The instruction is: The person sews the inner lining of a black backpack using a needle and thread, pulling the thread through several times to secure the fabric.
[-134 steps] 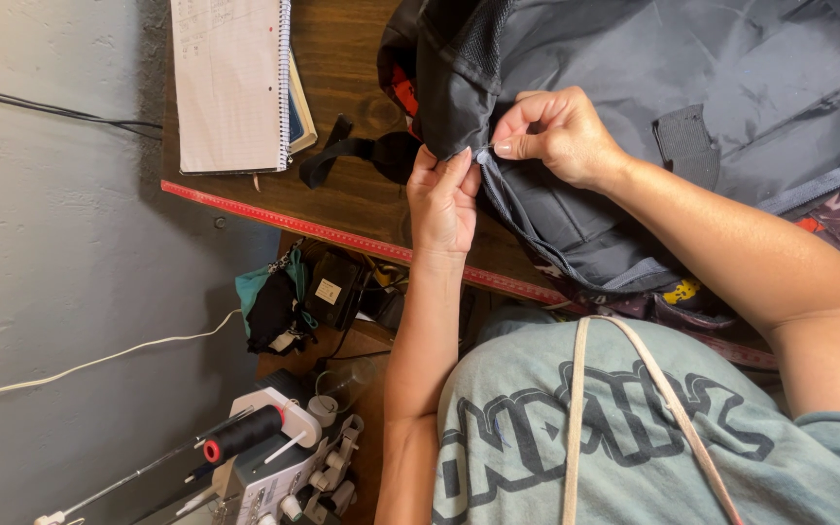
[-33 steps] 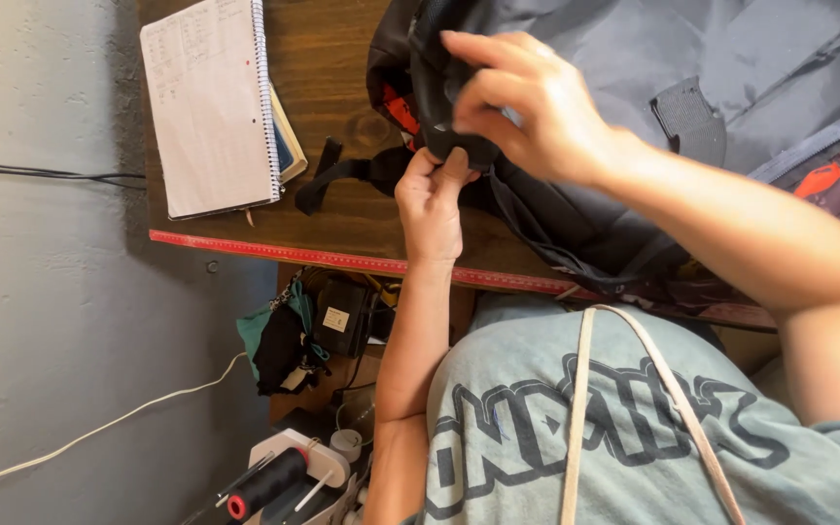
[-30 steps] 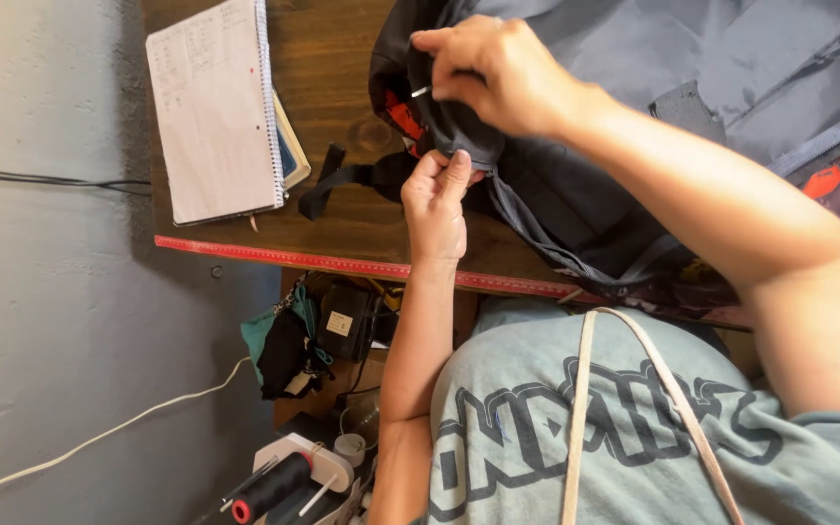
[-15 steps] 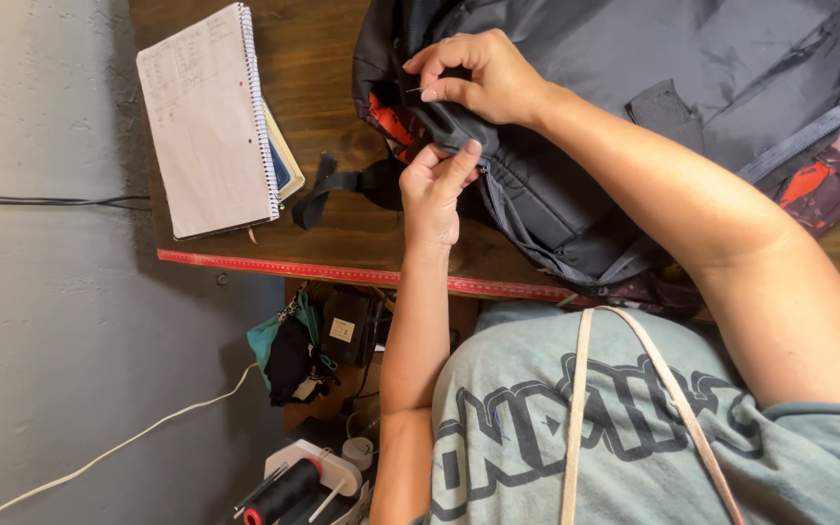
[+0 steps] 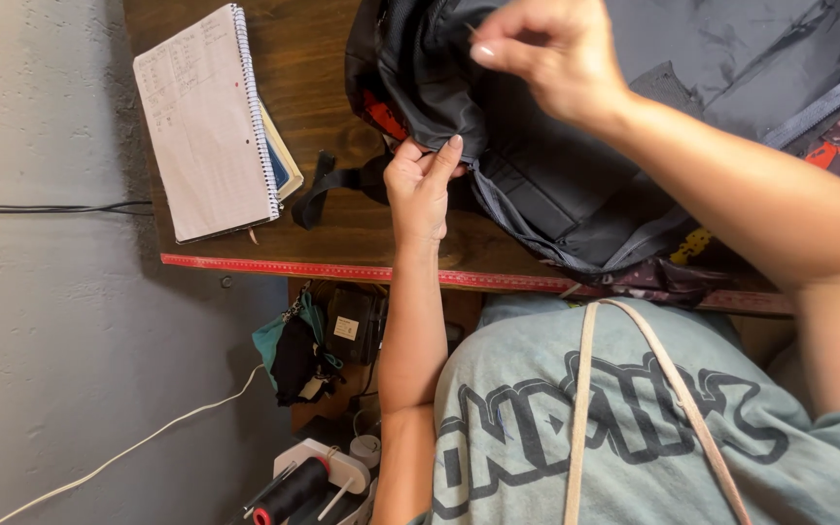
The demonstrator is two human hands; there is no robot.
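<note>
Your left hand [image 5: 422, 183] pinched a fold of the dark grey backpack [image 5: 576, 146], which lay on the wooden table [image 5: 323, 87] just beyond the red ruler [image 5: 342, 270] along its near edge. Your right hand [image 5: 546, 53] was raised above the bag with thumb and fingertips pressed narrowly together on something thin like a needle, too small to tell for sure. A spiral notebook [image 5: 201, 122] lay well to the left, with the bag's black strap [image 5: 332, 180] between them.
</note>
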